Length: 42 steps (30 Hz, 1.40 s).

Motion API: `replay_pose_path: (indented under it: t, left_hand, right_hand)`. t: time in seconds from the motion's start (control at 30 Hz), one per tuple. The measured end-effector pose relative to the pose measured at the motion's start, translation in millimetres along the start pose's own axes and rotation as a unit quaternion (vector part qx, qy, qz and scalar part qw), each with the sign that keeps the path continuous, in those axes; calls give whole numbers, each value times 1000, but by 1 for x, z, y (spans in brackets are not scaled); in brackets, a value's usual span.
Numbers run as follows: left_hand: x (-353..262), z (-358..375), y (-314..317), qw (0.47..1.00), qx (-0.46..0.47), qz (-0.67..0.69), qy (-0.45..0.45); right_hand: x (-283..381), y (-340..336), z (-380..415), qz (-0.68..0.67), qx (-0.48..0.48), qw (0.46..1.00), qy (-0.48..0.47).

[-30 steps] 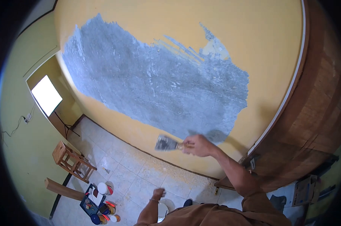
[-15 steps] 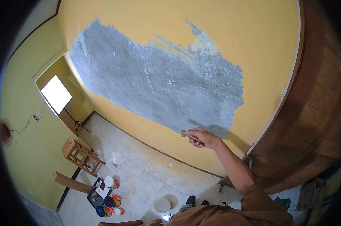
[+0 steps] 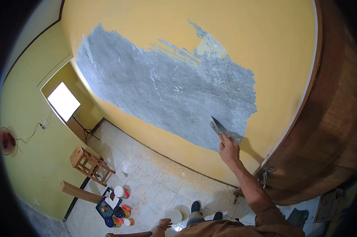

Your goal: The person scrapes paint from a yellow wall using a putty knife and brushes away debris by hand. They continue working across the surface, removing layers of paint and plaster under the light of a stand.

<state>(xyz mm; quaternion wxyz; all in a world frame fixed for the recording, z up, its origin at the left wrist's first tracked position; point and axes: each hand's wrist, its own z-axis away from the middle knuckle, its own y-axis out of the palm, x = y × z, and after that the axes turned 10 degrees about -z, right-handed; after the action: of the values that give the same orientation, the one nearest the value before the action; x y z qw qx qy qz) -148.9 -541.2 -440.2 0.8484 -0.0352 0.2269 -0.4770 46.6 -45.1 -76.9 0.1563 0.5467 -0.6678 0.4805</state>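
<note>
My right hand [image 3: 229, 149] is closed round the handle of a scraper [image 3: 215, 127], whose blade points up and left against the grey bare patch [image 3: 166, 89] of the yellow wall [image 3: 273, 47]. A shadow falls beside the blade. Low in the view, my left hand [image 3: 164, 223] hangs over the floor, near a round white container [image 3: 174, 215]. Its fingers are curled, and whether they hold anything is too small to tell.
A tray [image 3: 103, 208] with tubs and tools lies on the tiled floor [image 3: 147, 175] at the lower left, by a wooden stool [image 3: 92, 164]. A lit lamp panel [image 3: 64, 102] stands in the doorway. Brown wooden panelling [image 3: 324, 138] borders the right.
My right hand has moved right and turned, so the scraper now points up over the lower grey patch. More of my left hand shows. The view has shifted slightly.
</note>
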Motion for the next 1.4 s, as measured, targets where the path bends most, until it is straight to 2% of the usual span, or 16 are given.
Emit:
replay_pose_path:
  t: [0.27,0.47,0.5,0.53,0.57,0.6,0.67,0.7,0.93,0.97,1.0,1.03,1.1,1.23,1.33,1.4]
  left_hand:
    - [-55,3,-18,998,11,9,58]
    - [-33,-33,-47,995,44,89,20]
    - [-18,-49,-59,930,26,-304,204]
    - [-10,-60,-66,685,1,-639,350]
    - [-7,-57,-70,676,-18,-652,344]
    - [8,-83,-55,680,-18,-647,345]
    - [26,-100,-95,810,-23,-494,316]
    - [28,-107,-95,746,-41,-587,312]
    - [20,-111,-132,741,-46,-577,342]
    - [8,-111,-130,960,-14,-245,138]
    - [1,-110,-126,986,21,134,-95]
    - [-1,-104,-126,988,24,125,-92]
    - [-16,-97,-138,951,28,6,307]
    - [-75,-117,-131,980,56,0,193]
    - [-126,-120,-106,984,96,60,135]
    - [-176,-126,-81,979,91,-101,151]
  right_hand:
    - [39,179,-63,-45,188,981,15]
    - [29,143,-3,-84,184,977,71]
    - [30,130,-6,-102,134,985,32]
    - [32,115,-10,-122,84,989,-7]
    - [41,95,-15,-125,45,990,-40]
    - [52,75,-21,-130,4,989,-73]
    - [70,51,-25,-116,-36,991,-51]
    - [79,53,-29,-116,-31,991,-53]
    - [76,252,-104,-32,84,996,-7]
    - [64,306,-112,-35,123,992,-18]
    - [53,349,-117,35,195,980,-28]
    - [55,368,-111,42,247,968,11]
    - [53,393,-72,32,299,952,62]
    - [22,351,36,-29,410,903,126]
    - [-35,294,96,-82,316,939,105]
    - [-61,244,95,-118,255,951,129]
